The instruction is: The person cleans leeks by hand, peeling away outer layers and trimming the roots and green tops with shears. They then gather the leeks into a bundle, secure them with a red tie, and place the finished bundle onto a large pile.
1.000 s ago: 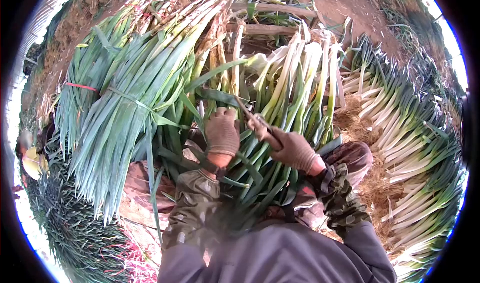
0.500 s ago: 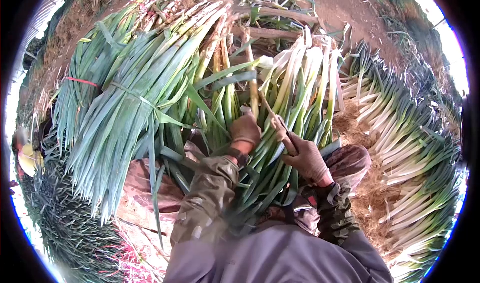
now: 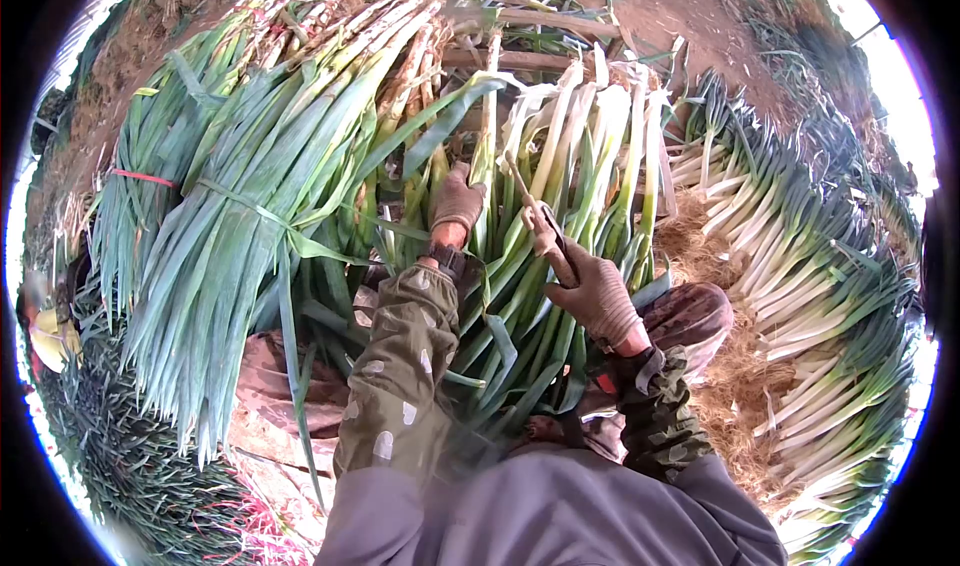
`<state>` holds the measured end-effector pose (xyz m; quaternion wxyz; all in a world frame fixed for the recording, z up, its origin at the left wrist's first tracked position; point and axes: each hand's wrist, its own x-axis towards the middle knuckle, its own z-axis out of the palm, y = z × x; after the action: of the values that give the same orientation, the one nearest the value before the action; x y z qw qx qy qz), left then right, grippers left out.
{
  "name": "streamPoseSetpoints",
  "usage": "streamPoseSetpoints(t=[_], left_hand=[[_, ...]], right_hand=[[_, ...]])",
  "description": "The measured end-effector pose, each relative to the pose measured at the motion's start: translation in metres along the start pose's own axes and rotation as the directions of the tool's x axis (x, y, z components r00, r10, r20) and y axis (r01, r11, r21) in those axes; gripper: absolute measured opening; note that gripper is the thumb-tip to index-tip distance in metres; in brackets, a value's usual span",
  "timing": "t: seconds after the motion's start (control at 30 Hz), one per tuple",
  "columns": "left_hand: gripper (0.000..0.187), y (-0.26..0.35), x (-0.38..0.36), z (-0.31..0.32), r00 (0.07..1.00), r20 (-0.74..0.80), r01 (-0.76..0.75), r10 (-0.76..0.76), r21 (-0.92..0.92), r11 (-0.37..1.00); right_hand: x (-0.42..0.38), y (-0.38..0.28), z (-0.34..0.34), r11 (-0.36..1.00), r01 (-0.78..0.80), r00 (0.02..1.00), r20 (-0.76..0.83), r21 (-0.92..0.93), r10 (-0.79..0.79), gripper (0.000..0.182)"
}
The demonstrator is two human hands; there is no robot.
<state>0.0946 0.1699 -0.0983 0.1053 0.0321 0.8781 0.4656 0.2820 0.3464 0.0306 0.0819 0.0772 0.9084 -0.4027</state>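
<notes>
My left hand (image 3: 458,201), in a tan glove, is closed among the upright leek stalks, its curled fingers against a pale leek (image 3: 486,136). Just what lies inside the fingers is partly hidden. A long green leaf (image 3: 440,131) crosses above this hand. My right hand (image 3: 600,296), also gloved, is wrapped round the handle of a thin knife-like tool (image 3: 540,228), whose narrow end points up and left. Behind the tool stands a row of leeks with white stems (image 3: 610,121), their green leaves (image 3: 530,316) trailing down over my lap.
A large tied bundle of leeks (image 3: 240,236) lies on my left, beside another with a red band (image 3: 143,177). Along my right stretches a long row of leeks (image 3: 790,306) with fibrous roots (image 3: 735,346). Wooden bars (image 3: 545,61) lie ahead; pink strands (image 3: 265,526) are at lower left.
My left hand has moved up and to the left. The stalk beside it now looks paler, and the leaf crossing above sits higher. My right hand and the tool have shifted slightly left.
</notes>
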Motion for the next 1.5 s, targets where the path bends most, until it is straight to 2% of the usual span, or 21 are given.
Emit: streamPoseSetpoints(t=[0.13,0.23,0.27,0.37,0.47,0.57,0.67,0.77,0.97,1.03,1.1,1.13,1.2,1.33,1.43,1.5], left_hand=[[0.031,-0.01,-0.003,-0.002,0.999,0.019,0.045,-0.043,-0.105,0.993],[0.032,-0.014,-0.003,0.0,0.997,-0.023,0.074,-0.072,0.111,0.991],[0.032,-0.016,-0.002,0.002,0.994,-0.063,0.096,-0.095,0.01,0.995],[0.032,-0.021,-0.001,0.004,0.994,-0.073,0.083,-0.083,-0.009,0.997],[0.033,-0.013,-0.002,0.002,0.986,-0.076,0.148,-0.145,0.029,0.989],[0.034,-0.017,-0.001,0.005,0.987,-0.137,0.095,-0.082,0.09,0.991],[0.035,-0.023,0.001,0.011,0.98,-0.173,0.109,-0.102,0.031,0.994],[0.034,-0.029,0.003,0.014,0.98,-0.141,0.138,-0.14,-0.024,0.99],[0.033,-0.024,0.0,0.012,0.981,-0.175,0.095,-0.084,0.052,0.994],[0.032,-0.026,0.0,0.012,0.983,-0.159,0.097,-0.097,-0.011,0.995],[0.031,-0.026,0.0,0.014,0.98,-0.169,0.1,-0.108,-0.06,0.993],[0.033,-0.027,0.001,0.014,0.977,-0.152,0.155,-0.153,0.005,0.988],[0.036,-0.03,0.002,0.013,0.981,-0.126,0.14,-0.146,-0.055,0.989],[0.036,-0.02,-0.004,0.007,0.986,-0.101,0.117,-0.129,-0.116,0.986],[0.033,-0.031,0.001,0.016,0.985,-0.14,0.095,-0.098,-0.025,0.995],[0.033,-0.035,0.003,0.018,0.989,-0.094,0.107,-0.114,-0.081,0.991]], right_hand=[[-0.01,0.006,0.006,0.993,-0.011,0.995,0.094,-0.12,0.022,0.049],[-0.022,0.006,0.014,0.99,-0.004,0.994,0.106,-0.143,0.019,0.048],[-0.023,0.006,0.017,0.988,0.016,0.99,0.138,-0.152,0.006,0.048],[-0.02,0.012,0.025,0.985,0.003,0.995,0.099,-0.173,0.014,0.047],[-0.008,0.005,0.022,0.981,0.018,0.998,0.055,-0.194,-0.007,0.042],[0.011,0.013,0.027,0.977,-0.037,0.999,0.022,-0.209,0.042,0.046],[0.027,0.007,0.025,0.972,0.013,1.0,-0.018,-0.235,-0.018,0.03],[0.048,0.011,0.029,0.97,0.033,0.997,-0.064,-0.239,-0.049,0.028],[0.09,0.008,0.023,0.964,-0.004,0.997,-0.073,-0.264,-0.015,0.031],[0.102,0.005,0.021,0.96,-0.04,0.998,-0.06,-0.278,0.024,0.04],[0.114,0.002,0.019,0.959,-0.034,0.998,-0.061,-0.283,0.018,0.037],[0.12,0.0,0.018,0.958,-0.031,0.998,-0.062,-0.285,0.014,0.036],[0.134,-0.001,0.019,0.955,-0.057,0.997,-0.074,-0.29,0.037,0.032],[0.161,-0.003,0.017,0.947,-0.073,0.996,-0.072,-0.314,0.053,0.039],[0.179,-0.005,0.016,0.954,-0.073,0.995,-0.09,-0.292,0.048,0.042],[0.191,-0.004,0.016,0.957,-0.057,0.995,-0.098,-0.284,0.03,0.042]])
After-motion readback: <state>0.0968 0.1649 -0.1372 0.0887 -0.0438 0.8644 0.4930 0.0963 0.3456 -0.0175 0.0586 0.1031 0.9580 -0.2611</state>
